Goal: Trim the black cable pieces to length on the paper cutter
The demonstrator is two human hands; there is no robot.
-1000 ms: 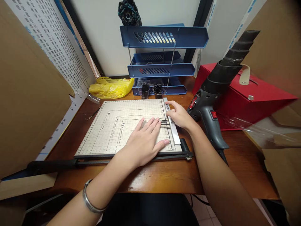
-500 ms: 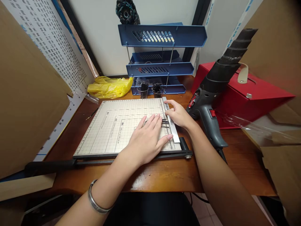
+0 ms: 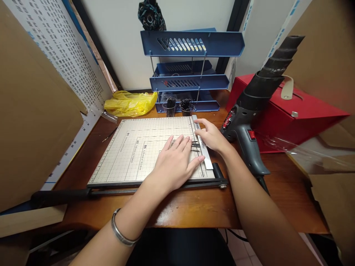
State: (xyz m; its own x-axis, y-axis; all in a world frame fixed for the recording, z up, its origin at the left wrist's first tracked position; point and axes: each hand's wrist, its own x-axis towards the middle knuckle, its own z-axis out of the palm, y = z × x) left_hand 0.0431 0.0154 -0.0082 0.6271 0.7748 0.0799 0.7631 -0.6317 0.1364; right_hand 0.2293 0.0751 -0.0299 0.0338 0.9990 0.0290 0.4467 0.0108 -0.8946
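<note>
head view, centre: open left hand (image 3: 173,162) over black wires (image 3: 195,145) laid on guillotine cutter (image 3: 116,162); right hand (image 3: 212,136), grip unclear, at edge guide (image 3: 207,159); upper-centre cupped bundles (image 3: 186,103) untouched.

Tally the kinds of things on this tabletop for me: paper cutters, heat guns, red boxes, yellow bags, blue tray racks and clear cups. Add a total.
Paper cutter: 1
Heat gun: 1
Red box: 1
Yellow bag: 1
Blue tray rack: 1
Clear cups: 2
Total: 7
</note>
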